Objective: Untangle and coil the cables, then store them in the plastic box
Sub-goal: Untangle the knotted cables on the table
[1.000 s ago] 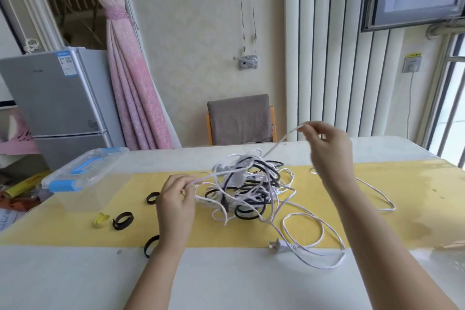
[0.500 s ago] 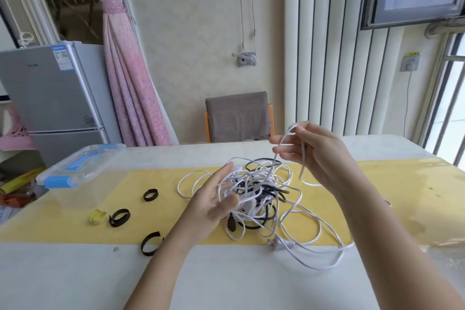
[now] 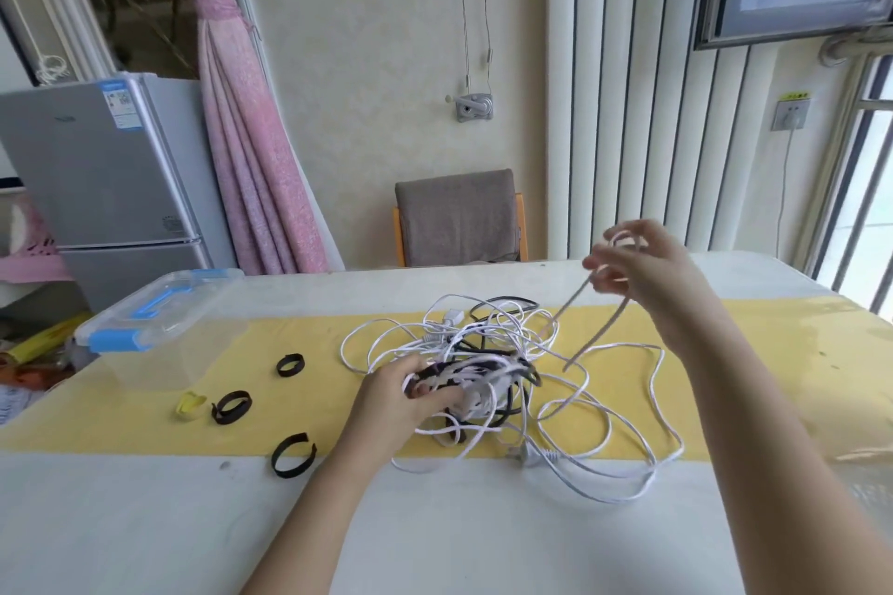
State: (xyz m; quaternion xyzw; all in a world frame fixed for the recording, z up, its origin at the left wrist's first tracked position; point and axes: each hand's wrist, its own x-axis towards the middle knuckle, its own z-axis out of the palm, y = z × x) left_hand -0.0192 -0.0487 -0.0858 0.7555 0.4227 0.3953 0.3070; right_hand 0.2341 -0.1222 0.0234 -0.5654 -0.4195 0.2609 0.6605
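A: What stands at the left?

B: The plastic box [image 3: 145, 338], its lid on, sits on the table [image 3: 145, 522] at ten o'clock from the cables [image 3: 483, 343]. Black straps [image 3: 285, 472] lie between them.

A: And the hands?

B: The left hand [image 3: 406, 401] grips the tangle at its seven o'clock side, fingers curled into black and white strands. The right hand [image 3: 647, 275], raised at two o'clock, pinches a loop of white cable [image 3: 606, 326]; it is blurred.

White and black cables [image 3: 483, 370] lie on a yellow strip [image 3: 734, 353] across the white table [image 3: 145, 527]; at nine o'clock, the clear plastic box [image 3: 159, 355] has blue latches [image 3: 118, 341].
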